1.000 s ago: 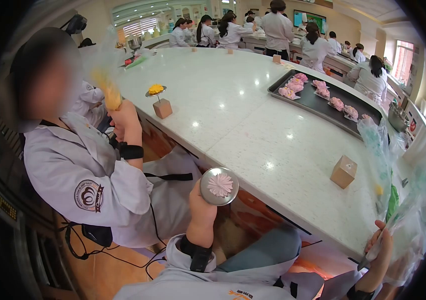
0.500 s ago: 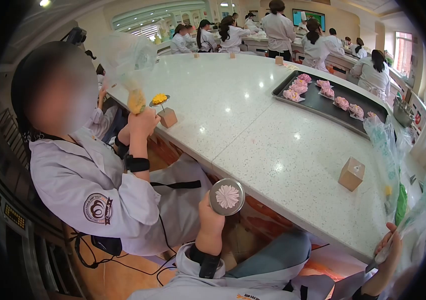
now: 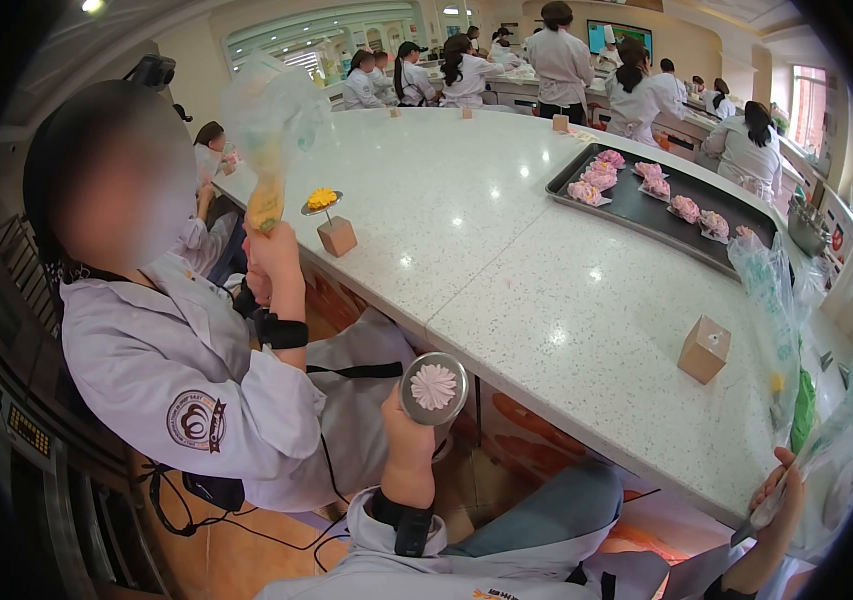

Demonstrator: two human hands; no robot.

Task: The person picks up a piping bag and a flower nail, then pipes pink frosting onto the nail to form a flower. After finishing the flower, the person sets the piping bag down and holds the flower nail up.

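My left hand (image 3: 407, 435) holds a round metal flower nail from below, its stem hidden in my fingers. A pale pink piped flower (image 3: 434, 387) sits on the nail's disc, whose top faces the camera. At the lower right, my right hand (image 3: 779, 495) is wrapped round the narrow end of a clear piping bag (image 3: 837, 450). The bag's metal tip (image 3: 744, 531) points down and left, beside the table's front edge. A wide gap separates the tip from the flower.
The speckled white table (image 3: 507, 300) carries a dark tray (image 3: 637, 215) of pink flowers, a wooden block (image 3: 705, 349) and another block (image 3: 337, 236) with a yellow flower (image 3: 322, 199) on a nail. A co-worker (image 3: 187, 360) at the left holds a piping bag (image 3: 267, 190).
My left hand has moved slightly left and the flower nail with it. The co-worker's hands and piping bag have shifted too. My right hand has hardly moved.
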